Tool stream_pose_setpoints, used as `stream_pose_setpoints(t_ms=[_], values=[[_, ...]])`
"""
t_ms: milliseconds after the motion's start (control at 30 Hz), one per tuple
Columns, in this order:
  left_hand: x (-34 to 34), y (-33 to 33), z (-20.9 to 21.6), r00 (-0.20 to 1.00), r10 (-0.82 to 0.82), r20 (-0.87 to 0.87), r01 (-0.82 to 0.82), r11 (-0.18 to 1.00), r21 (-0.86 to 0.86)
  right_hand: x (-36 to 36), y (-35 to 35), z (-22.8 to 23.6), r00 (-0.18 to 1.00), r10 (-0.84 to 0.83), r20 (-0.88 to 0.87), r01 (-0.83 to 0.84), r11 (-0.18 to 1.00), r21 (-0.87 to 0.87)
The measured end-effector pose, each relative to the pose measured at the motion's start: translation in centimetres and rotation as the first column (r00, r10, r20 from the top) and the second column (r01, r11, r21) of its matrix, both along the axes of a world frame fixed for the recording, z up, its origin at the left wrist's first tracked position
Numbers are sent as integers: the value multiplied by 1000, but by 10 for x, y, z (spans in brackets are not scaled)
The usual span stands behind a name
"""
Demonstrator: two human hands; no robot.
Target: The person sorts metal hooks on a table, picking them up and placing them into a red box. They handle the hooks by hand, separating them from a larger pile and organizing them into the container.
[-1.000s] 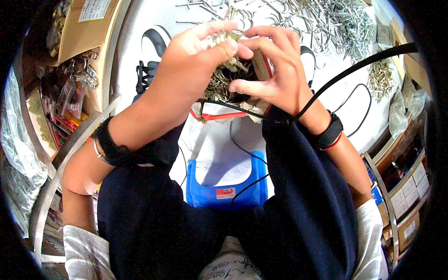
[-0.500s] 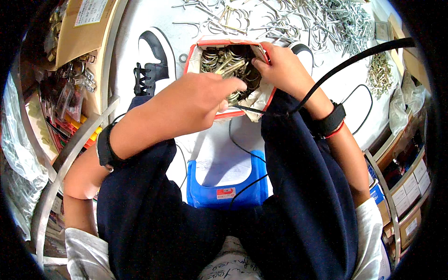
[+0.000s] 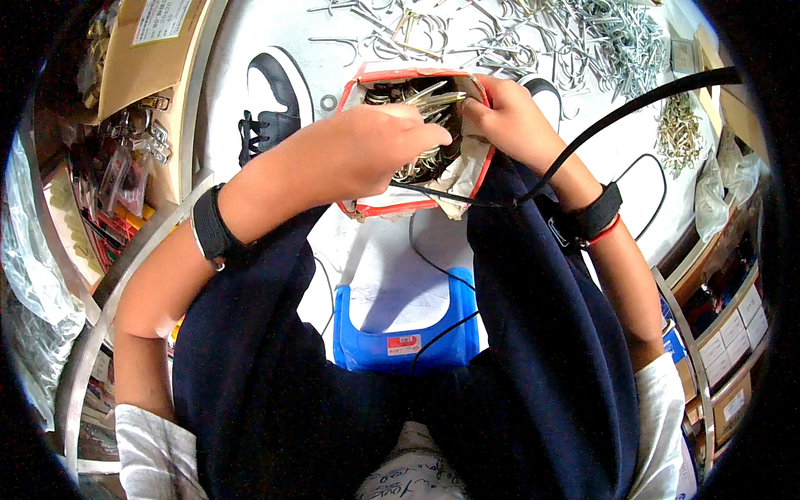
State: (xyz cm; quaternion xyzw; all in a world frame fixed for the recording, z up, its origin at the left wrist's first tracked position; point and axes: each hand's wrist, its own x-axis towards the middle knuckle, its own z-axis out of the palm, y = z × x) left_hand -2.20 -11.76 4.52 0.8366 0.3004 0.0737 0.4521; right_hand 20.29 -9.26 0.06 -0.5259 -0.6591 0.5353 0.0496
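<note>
Between my knees stands an open white cardboard box (image 3: 377, 202) with red edges and torn flaps, partly filled with metal hooks (image 3: 422, 169). Over its opening, my left hand (image 3: 385, 140) is closed around a small bunch of J-shaped metal hooks (image 3: 439, 102), whose straight ends point right. The back of the hand hides most of its fingers. My right hand (image 3: 510, 117) grips the box's far right edge, fingers outside and thumb inside, close to the tips of the bunch. Whether the thumb touches those tips, I cannot tell.
Loose hooks (image 3: 600, 42) lie piled on the white floor beyond the box. A smaller heap of brass-coloured pieces (image 3: 679, 137) is at the right. A black cable (image 3: 633, 104) crosses my right forearm. A blue plastic stool (image 3: 404, 354) is below me; shelves with cartons flank both sides.
My left hand has shifted right and slightly away from me, carrying the bunch of hooks toward my right thumb. My right hand keeps its hold on the box edge.
</note>
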Motion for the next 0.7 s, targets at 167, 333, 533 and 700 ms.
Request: stream_pose_setpoints(t_ms=[167,333,533,700], values=[[1,9,-10,998,20,63,-17,998,-55,7,1,-9,995,-78,-69,64,980,-186],[5,3,-25,989,104,108,-107,994,22,10,-1,-16,980,-153,-127,118,962,-245],[14,0,-30,980,188,65,-190,982,15,11,-5,-17,980,-157,-126,138,979,-150],[16,0,-33,982,179,56,-177,983,-38,-10,-11,12,995,-82,48,67,964,255]])
